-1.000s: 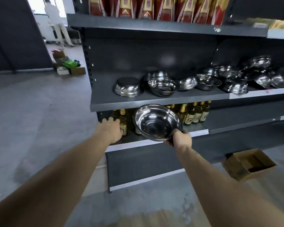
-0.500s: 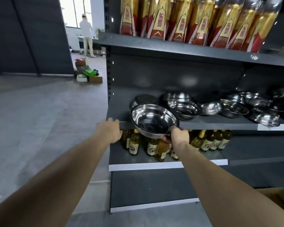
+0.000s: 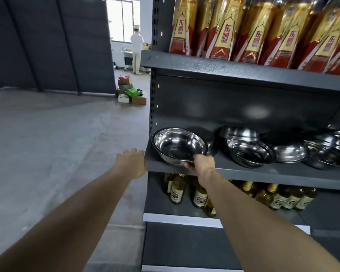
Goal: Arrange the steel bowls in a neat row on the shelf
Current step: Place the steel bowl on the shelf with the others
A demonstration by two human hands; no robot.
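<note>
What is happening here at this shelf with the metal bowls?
A person is putting steel bowls in order on the middle shelf. The right hand grips one steel bowl by its near rim and holds it tilted at the left end of the shelf. The left hand is open beside the shelf's left corner, holding nothing. The other bowls lie crowded and overlapping to the right, not yet in a row.

**Polished steel on matt grey metal**

The steel bowl (image 3: 178,146) is mirror-bright and smooth, as are the other bowls (image 3: 250,154) beside it. The shelf (image 3: 263,172) looks like painted metal, matt with a fine grainy texture (plainest on the upper shelf (image 3: 224,65)). The bottles (image 3: 177,191) below are glossy with paper-like labels. The floor (image 3: 57,144) is dull, rough concrete.
</note>
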